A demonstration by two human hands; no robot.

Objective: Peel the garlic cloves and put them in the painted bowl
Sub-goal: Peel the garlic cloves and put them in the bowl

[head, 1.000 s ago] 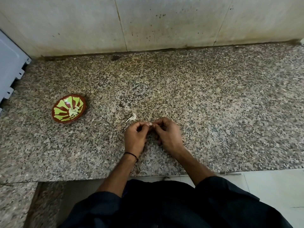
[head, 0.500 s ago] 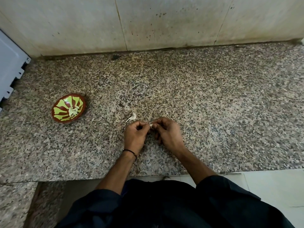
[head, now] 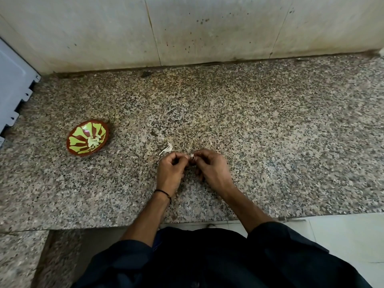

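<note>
A small garlic clove (head: 192,156) shows as a pale speck between the fingertips of both hands, low over the granite counter. My left hand (head: 170,172) and my right hand (head: 212,167) meet fingertip to fingertip and both pinch the clove; most of it is hidden by the fingers. The painted bowl (head: 73,144), brown with green petals, sits on the counter well to the left of my hands and holds several peeled cloves (head: 94,141) at its middle.
A scrap of white garlic skin (head: 166,149) lies on the speckled granite counter (head: 270,142) just beyond my left hand. A stained wall (head: 207,28) closes the back. A grey-blue panel (head: 12,86) stands at the far left. The counter's front edge runs below my wrists.
The hands stay together at the same spot, fingers shifting slightly on the clove. Nothing else has moved.
</note>
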